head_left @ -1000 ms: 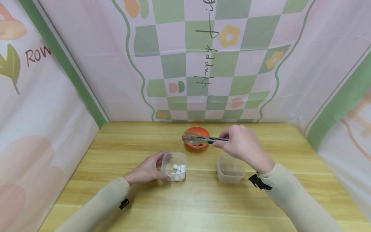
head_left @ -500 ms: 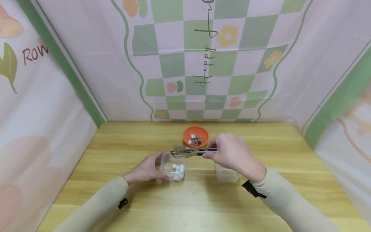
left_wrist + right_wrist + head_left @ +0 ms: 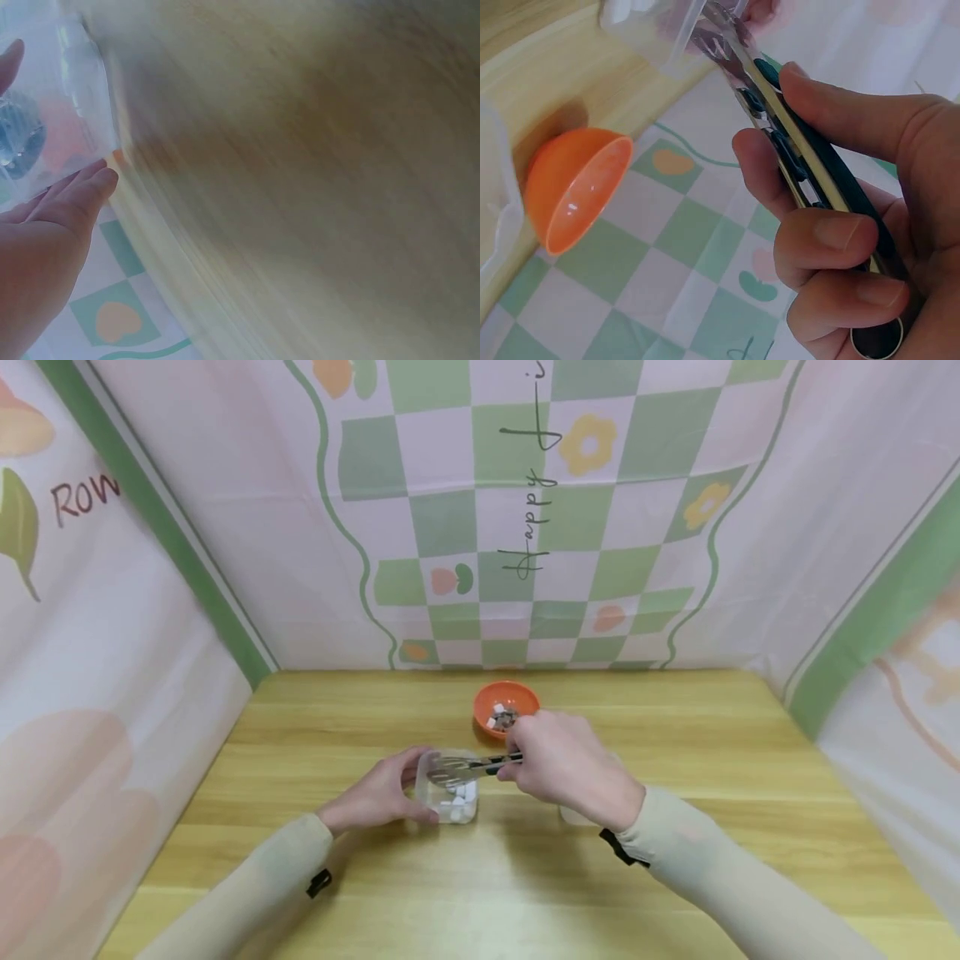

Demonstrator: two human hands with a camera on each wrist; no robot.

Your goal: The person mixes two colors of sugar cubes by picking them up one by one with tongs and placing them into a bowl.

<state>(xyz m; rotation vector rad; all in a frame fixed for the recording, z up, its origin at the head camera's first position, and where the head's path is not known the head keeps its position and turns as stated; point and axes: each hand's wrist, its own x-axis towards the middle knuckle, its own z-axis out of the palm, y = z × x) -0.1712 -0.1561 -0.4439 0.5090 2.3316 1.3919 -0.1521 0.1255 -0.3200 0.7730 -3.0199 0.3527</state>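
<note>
My left hand point(image 3: 384, 793) cups the left side of a small clear plastic tub point(image 3: 450, 787) that holds several white cubes. My right hand point(image 3: 564, 768) grips metal tongs point(image 3: 472, 767) with dark handles, their tips over that tub. The right wrist view has my fingers curled round the tongs point(image 3: 780, 142), whose tips reach the clear tub point(image 3: 652, 30). An orange bowl point(image 3: 506, 707) with white and dark pieces sits behind the tub. In the blurred left wrist view my left hand's fingertips point(image 3: 90, 184) lie against the tub's clear wall point(image 3: 75, 82).
A second clear tub point(image 3: 573, 815) stands mostly hidden behind my right hand. The wooden table point(image 3: 480, 877) is enclosed by patterned pink and green checked cloth walls point(image 3: 525, 510) at the back and on both sides. The orange bowl point(image 3: 574, 191) also appears in the right wrist view.
My right hand has carried the tongs from over the orange bowl leftward and toward me, to above the tub with white cubes. The left hand has stayed on the tub.
</note>
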